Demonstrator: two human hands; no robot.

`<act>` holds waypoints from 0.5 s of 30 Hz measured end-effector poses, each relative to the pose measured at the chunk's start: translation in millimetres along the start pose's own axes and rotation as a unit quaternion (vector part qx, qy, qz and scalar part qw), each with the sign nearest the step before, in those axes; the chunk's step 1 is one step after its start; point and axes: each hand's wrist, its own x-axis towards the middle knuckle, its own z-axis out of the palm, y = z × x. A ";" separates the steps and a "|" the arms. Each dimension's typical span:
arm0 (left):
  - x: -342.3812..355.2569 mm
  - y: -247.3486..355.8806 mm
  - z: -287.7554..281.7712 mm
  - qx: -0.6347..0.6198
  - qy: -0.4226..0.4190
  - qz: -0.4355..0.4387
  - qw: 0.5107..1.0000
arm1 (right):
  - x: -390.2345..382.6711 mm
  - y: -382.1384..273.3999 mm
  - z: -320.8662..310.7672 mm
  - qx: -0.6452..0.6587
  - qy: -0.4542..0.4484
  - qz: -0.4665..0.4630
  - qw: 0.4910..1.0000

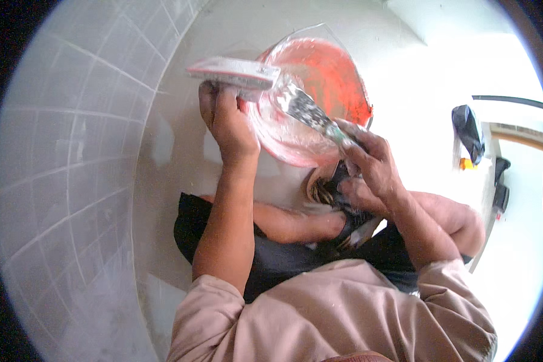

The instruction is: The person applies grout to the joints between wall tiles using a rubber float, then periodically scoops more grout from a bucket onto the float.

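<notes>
My left hand (230,123) grips a flat rectangular plastering trowel (238,70) smeared with white, held over the left rim of an orange-red bucket (342,72). In my right hand (375,158) is a putty knife (308,111), its greenish handle between closed fingers. White paste covers part of its blade, whose tip meets or nearly meets the trowel's right end; blur hides whether they touch. Pale paste coats the bucket's inner wall, and a thin wire handle (323,25) rises at its far side.
A grey tiled wall (72,139) runs along the left. My crossed legs (295,226) are close in front of the bucket, on the grey floor (181,145). Farther right lie a black bag-like item (468,134) and a small orange-yellow thing (466,163), by a brightly lit area.
</notes>
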 end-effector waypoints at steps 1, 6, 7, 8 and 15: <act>4.6 0.6 -3.4 -0.042 0.033 -0.054 0.997 | -1.0 -3.5 -2.5 -0.006 -0.002 -0.015 1.000; 13.3 14.8 -11.7 0.010 -0.012 -0.082 0.996 | -1.6 -21.5 -19.5 0.067 0.037 -0.120 0.990; 16.8 15.7 -17.3 0.069 -0.066 -0.009 0.995 | -0.4 -20.8 -20.2 0.084 0.058 -0.152 0.983; 18.9 16.9 -22.3 0.149 -0.060 0.070 0.985 | 3.2 -17.1 -26.4 0.062 0.044 -0.177 0.981; 11.2 53.6 -23.9 -0.228 -0.221 -0.066 0.946 | 14.2 -61.5 -14.3 0.031 0.037 -0.373 0.926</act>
